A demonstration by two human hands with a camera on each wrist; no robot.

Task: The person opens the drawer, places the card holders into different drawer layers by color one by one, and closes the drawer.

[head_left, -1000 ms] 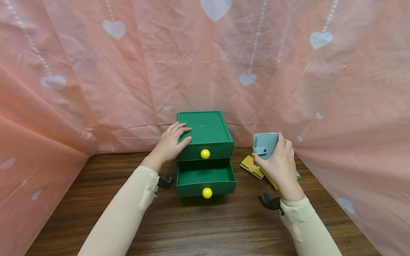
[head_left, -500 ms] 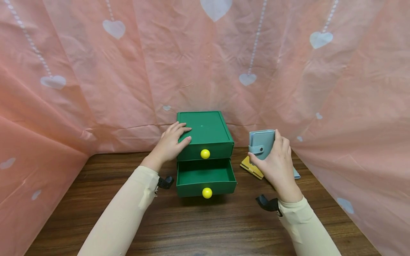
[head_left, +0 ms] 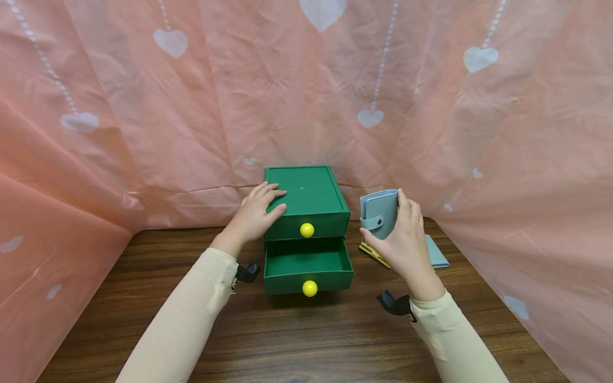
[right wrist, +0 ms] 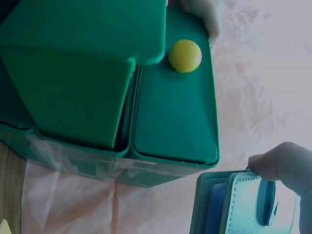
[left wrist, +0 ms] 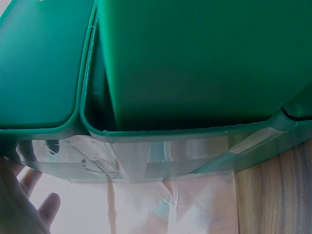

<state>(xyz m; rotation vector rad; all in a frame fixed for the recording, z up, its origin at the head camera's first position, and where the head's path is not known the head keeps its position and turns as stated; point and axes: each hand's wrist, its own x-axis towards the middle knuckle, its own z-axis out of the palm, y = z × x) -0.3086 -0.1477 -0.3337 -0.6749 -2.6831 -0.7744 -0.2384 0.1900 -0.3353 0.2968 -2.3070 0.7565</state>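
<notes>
A green drawer cabinet (head_left: 313, 189) with round yellow knobs stands on the table. Its lower visible drawer (head_left: 282, 284) is pulled out, and the inside that shows is bare green. My left hand (head_left: 254, 215) rests on the cabinet's top left edge with fingers spread. To the right of the cabinet, my right hand (head_left: 407, 247) grips a light blue snap wallet (head_left: 387, 210) between thumb and fingers, raised and upright. The right wrist view shows the wallet's strap and stitched edge (right wrist: 243, 204) close beside the cabinet.
Partly hidden behind the right hand, a yellow wallet (head_left: 374, 256) lies on the wooden table (head_left: 316, 340). Another light blue flat item (head_left: 437, 252) lies right of that hand. Pink curtains (head_left: 306, 106) with white hearts enclose the table at the back and sides.
My right hand has carried the light blue wallet left and slightly up, toward the cabinet. More of the blue item on the table now shows. The left hand has stayed put.
</notes>
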